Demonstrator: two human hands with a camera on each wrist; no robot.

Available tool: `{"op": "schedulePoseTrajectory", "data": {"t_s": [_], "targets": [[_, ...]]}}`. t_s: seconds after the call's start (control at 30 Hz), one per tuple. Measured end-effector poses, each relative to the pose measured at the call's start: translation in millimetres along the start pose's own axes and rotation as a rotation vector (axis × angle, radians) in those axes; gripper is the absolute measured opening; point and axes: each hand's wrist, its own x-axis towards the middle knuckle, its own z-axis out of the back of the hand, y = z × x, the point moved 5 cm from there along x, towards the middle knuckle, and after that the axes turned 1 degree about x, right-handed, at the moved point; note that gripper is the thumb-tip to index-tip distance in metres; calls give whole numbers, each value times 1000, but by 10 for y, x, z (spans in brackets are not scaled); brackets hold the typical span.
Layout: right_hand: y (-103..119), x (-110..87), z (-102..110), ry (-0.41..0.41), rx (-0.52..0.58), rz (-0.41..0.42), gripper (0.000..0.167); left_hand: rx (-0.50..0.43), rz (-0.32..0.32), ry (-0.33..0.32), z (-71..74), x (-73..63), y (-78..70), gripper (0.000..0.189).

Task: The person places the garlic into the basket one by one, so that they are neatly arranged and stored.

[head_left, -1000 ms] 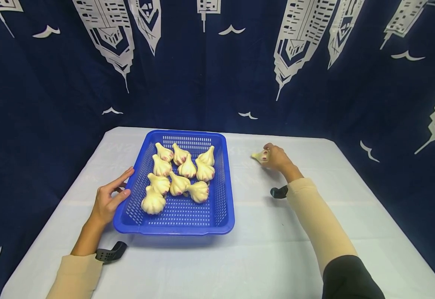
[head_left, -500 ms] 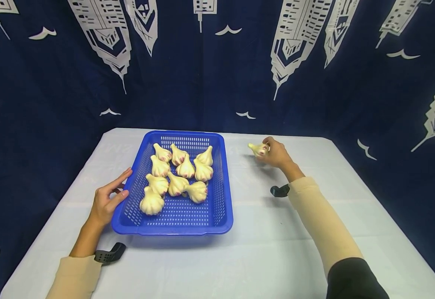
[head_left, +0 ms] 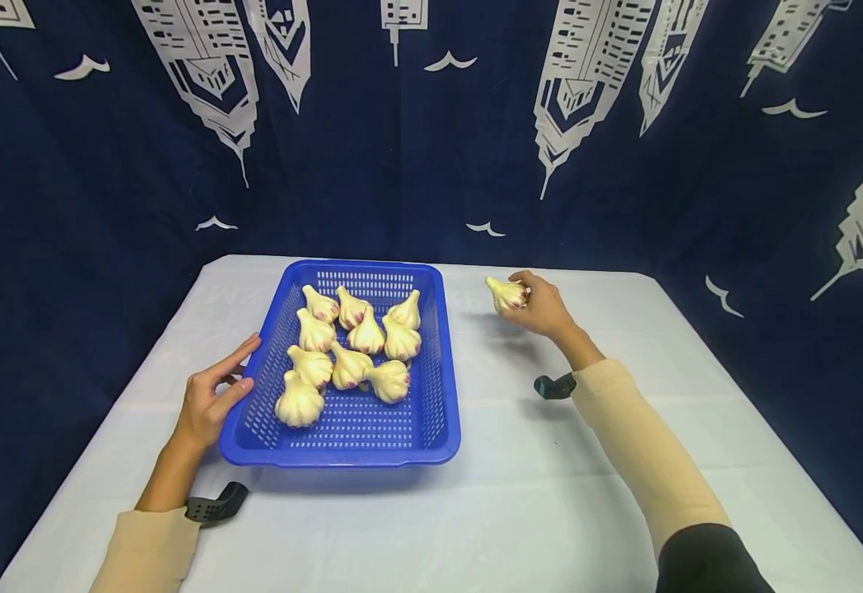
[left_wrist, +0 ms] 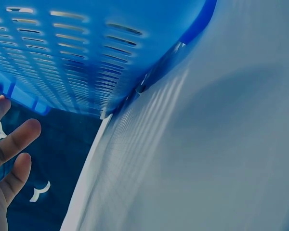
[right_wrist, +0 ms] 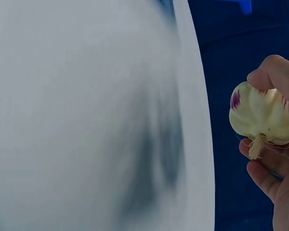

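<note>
My right hand (head_left: 543,309) pinches a garlic bulb (head_left: 506,295) above the table, to the right of the basket. In the right wrist view the bulb (right_wrist: 260,113) shows pale skin with purple streaks and a tuft of roots, the thumb on one side and fingers on the other. My left hand (head_left: 209,397) rests at the left rim of a blue plastic basket (head_left: 342,457), thumb and index finger at the edge. The left wrist view shows fairly straight fingers (left_wrist: 24,137) beside the slotted basket wall (left_wrist: 86,53). Several garlic bulbs (head_left: 366,331) lie inside the basket.
The basket stands on a white-covered table (head_left: 506,494), left of the middle. Behind the table hangs a dark blue curtain (head_left: 372,165) with white building prints. A black band (head_left: 216,504) is on the left wrist, and another black device (head_left: 553,387) on the right.
My right hand has lifted the garlic bulb from the table and carried it slightly left. The left hand stays at the basket's rim, and the view has shifted slightly.
</note>
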Motion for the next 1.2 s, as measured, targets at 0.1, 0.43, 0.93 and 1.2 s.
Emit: {"op": "schedulePoseTrajectory", "data": {"t_s": [0.1,0.43,0.93,1.2], "targets": [[46,-17,1,-8,18,22,60,-9,-4,-1,-1,-4,0,50],[231,-29,46,-30,40,89,55,-20,-17,-8,1,-6,18,50],[585,-73,116,-11,109,132,56,-21,-10,-1,-5,5,-8,49],[796,-116,116,-8,127,189,56,-26,-8,-5,3,1,-11,49]]}}
